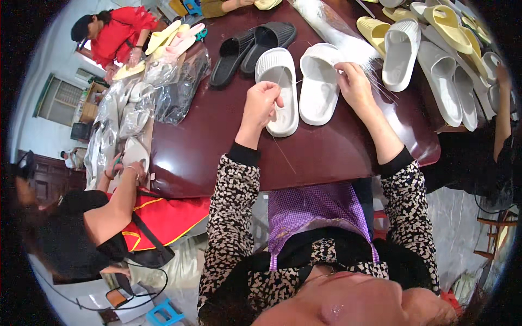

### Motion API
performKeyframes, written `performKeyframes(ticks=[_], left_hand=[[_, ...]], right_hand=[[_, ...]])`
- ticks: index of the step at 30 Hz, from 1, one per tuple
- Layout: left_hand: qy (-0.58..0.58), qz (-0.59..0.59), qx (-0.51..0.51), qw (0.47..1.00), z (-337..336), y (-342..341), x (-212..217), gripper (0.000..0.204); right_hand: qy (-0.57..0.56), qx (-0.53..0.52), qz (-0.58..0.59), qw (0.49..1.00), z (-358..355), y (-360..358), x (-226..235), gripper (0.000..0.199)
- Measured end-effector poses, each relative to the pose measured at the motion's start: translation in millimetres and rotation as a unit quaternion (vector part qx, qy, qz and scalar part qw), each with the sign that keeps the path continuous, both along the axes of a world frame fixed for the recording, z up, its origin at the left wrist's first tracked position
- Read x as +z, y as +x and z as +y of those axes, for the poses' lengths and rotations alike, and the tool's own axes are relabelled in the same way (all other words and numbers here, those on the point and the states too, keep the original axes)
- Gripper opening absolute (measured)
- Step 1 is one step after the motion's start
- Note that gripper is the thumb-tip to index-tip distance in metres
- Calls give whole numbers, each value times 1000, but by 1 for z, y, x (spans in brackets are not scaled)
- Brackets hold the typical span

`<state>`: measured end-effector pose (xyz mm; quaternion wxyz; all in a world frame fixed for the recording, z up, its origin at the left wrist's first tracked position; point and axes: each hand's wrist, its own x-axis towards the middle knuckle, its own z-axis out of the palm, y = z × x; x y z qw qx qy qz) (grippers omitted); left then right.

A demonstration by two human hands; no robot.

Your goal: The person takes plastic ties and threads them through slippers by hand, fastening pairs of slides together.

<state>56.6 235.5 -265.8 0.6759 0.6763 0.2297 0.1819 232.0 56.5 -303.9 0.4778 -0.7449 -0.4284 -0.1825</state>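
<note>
1. Two white slippers (284, 115) lie side by side mid-table, heels toward the near edge of the dark red table (217, 146).
2. The left hand (262, 103), one of two at work, is curled over the left slipper, thumb against fingers; one thin strand (284, 156) trails below it toward the near edge. Whether it is pinched, I cannot tell.
3. The right hand (354, 84) has thumb and fingers at the right slipper's outer rim; I cannot tell what they pinch.
4. Two black slippers (222, 69) lie to the left, toward the far edge.
5. One bundle of pale strands (334, 30) reaches in from the far edge.
6. Toward the far right corner, slippers in white, yellow and grey (399, 57) overlap too much to count.
7. Along the left edge, two co-workers (117, 35) flank bagged slippers (133, 122), also uncountable.
</note>
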Motion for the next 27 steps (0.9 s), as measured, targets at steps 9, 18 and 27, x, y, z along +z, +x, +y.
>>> performKeyframes(ticks=[9,18,27], left_hand=[[253,-153,143,944,1,-6,-15,11],[252,-145,132,948,4,-8,-21,12],[251,-131,130,950,6,-2,-26,11]], right_hand=[[-46,-12,-99,994,3,2,8,21],[-183,-5,-66,981,18,-6,13,22],[-135,75,-53,987,-5,-5,23,17]])
